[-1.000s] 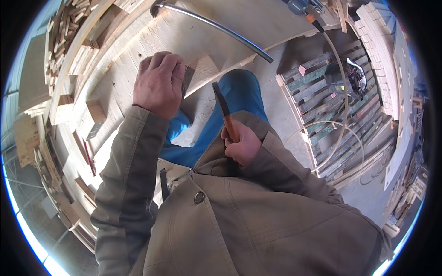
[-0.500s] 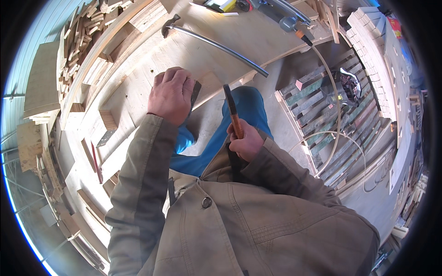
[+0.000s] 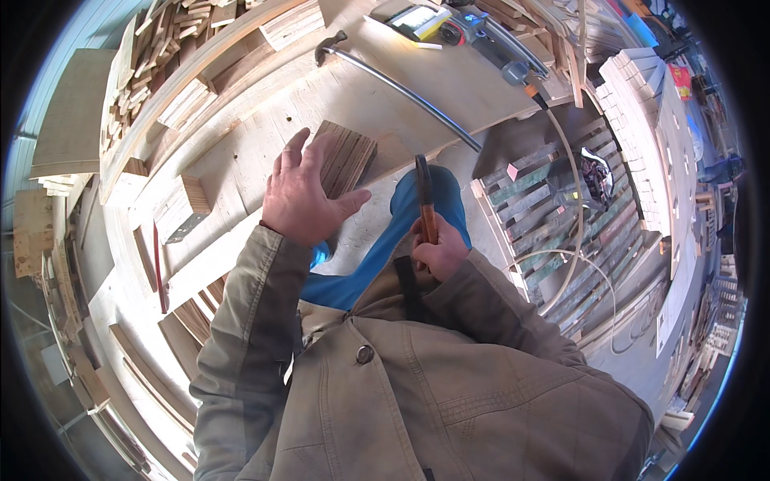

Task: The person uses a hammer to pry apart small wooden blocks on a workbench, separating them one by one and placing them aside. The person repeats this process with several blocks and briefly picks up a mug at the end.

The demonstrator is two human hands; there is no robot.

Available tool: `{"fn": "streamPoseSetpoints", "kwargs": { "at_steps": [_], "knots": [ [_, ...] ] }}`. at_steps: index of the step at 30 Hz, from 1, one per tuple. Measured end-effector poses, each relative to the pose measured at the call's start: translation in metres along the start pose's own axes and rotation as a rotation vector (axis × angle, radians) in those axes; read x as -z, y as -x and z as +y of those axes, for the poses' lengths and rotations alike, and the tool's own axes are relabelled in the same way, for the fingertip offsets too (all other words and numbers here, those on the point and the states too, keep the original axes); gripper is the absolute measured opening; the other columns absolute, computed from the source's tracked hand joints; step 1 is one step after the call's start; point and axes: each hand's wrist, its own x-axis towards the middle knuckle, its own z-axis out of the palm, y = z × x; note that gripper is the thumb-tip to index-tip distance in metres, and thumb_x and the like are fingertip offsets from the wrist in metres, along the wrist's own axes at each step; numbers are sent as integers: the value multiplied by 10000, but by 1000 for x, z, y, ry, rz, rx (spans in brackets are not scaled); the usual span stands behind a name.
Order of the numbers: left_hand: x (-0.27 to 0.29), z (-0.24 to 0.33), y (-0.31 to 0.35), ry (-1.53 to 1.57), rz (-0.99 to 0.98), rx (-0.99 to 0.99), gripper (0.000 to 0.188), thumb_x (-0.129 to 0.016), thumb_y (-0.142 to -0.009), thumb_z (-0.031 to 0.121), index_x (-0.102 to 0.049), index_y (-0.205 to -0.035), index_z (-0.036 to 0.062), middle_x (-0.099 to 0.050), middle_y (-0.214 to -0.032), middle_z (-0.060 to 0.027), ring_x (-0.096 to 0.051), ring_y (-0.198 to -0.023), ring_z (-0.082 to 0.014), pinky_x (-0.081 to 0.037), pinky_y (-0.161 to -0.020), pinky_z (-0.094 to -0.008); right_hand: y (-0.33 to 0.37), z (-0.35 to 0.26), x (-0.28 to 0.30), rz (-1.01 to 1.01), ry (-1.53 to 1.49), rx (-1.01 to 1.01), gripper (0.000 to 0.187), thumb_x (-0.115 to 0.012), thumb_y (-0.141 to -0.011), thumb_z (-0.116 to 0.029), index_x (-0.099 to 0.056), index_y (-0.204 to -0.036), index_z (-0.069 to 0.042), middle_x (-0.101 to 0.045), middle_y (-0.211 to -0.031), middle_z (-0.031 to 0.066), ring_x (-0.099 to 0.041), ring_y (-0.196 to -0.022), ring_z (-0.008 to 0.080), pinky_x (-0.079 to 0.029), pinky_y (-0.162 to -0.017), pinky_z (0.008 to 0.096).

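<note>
My left hand (image 3: 301,196) is over the near edge of the wooden bench (image 3: 249,140), its fingers spread and nothing in its grip. Beside its fingertips rests a block of layered wood (image 3: 346,157), striped along its face; the hand covers part of it. My right hand (image 3: 443,250), in front of my jacket, is closed around a tool with a brown wooden handle (image 3: 429,224) and a long dark upper part, pointing up; its exact kind is unclear. Farther back on the bench lies a claw hammer (image 3: 401,90) with a long shiny metal handle.
At the back of the bench are a yellow-and-white object (image 3: 423,22) and an air tool (image 3: 515,74) with a hose (image 3: 571,152). A slatted pallet (image 3: 545,208) stands at right, with stacked boards (image 3: 638,128) beyond. Wood offcuts (image 3: 164,52) pile up at far left.
My left hand has come off the wood block and its fingers have opened, so the striped face shows. The tool stays in my right hand, tilted slightly differently. The whole view has shifted.
</note>
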Motion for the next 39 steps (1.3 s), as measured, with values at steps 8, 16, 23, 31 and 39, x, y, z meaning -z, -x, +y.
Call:
{"fn": "streamPoseSetpoints", "kwargs": {
  "at_steps": [8, 16, 23, 31, 39],
  "knots": [
    [-6, -5, 13, 200, 7, 102, 918, -884, -780, 358, -475, -1549, 66, -527, -1501, -256, -533, -1386, -447, -466, -1174, -499, -11, -7, 7, 63, 362, 168, 349, -646, -837, -37, -579, -1180, -14, -613, -850, 71, -627, -703, 173, -502, -620, 332],
    [8, -37, 19, 144, 145, 101, 868, -885, -736, 236, -542, -1500, 8, -618, -1428, -227, -623, -1326, -397, -507, -1143, -466, -10, -38, 13, 202, 821, 298, 396, -672, -859, -70, -593, -1244, -27, -691, -896, 162, -715, -853, 362, -553, -789, 460],
    [6, -51, 26, 140, 133, 146, 906, -870, -758, 338, -501, -1537, 59, -559, -1467, -242, -551, -1366, -429, -465, -1179, -496, -19, -54, -9, 255, 1155, 454, 440, -703, -908, -132, -592, -1320, -24, -673, -1265, 218, -682, -1126, 434, -559, -941, 543],
    [3, -49, 28, 109, 161, 157, 904, -867, -753, 317, -501, -1541, 68, -559, -1464, -222, -541, -1375, -415, -461, -1183, -493, -23, -42, -12, 169, 1199, 423, 496, -693, -873, -88, -593, -1354, -18, -679, -1223, 222, -684, -1120, 440, -568, -925, 528],
    [3, -49, 28, 118, 136, 162, 924, -860, -769, 352, -472, -1565, 91, -528, -1499, -219, -518, -1392, -414, -451, -1200, -487, -15, -36, -19, 119, 1221, 363, 433, -668, -887, -83, -607, -1312, -28, -686, -1175, 226, -690, -1084, 445, -569, -895, 538]
  ]
}}
